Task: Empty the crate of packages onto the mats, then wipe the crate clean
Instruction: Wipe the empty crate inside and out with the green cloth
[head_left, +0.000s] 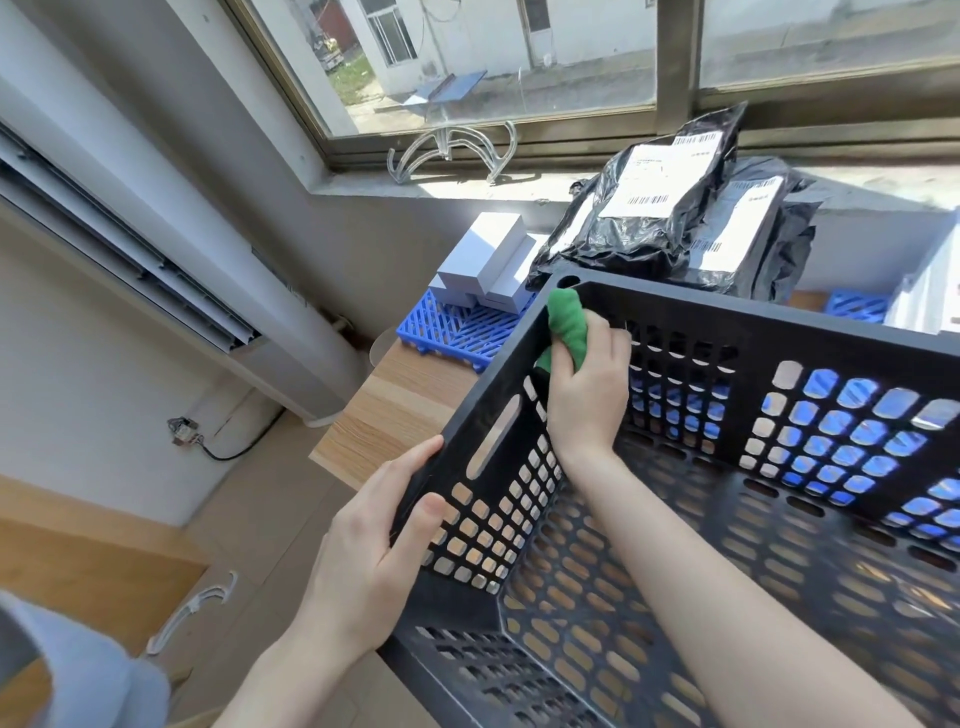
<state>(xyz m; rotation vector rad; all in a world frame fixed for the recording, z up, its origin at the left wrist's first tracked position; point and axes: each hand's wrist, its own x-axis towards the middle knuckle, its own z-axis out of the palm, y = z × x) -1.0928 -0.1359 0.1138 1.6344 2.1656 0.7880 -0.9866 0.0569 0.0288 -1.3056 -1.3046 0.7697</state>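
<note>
Presently the black crate (675, 519) sits on the counter (395, 410). Left hand (374, 551) fingers clamp its near-left rim; right hand (584, 389) fingers pinch a green cloth (566, 327) against its far-left inner corner. Packages (670, 208) lie beyond it on blue mats (457, 327).

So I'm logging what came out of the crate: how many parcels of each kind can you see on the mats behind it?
Black poly mailer bags: 2 clearly visible, stacked; more may be hidden behind.
White boxes: about 4, piled on the left blue mat.
Total: about 6.
A white item at the right frame edge is cut off and not counted.
</note>
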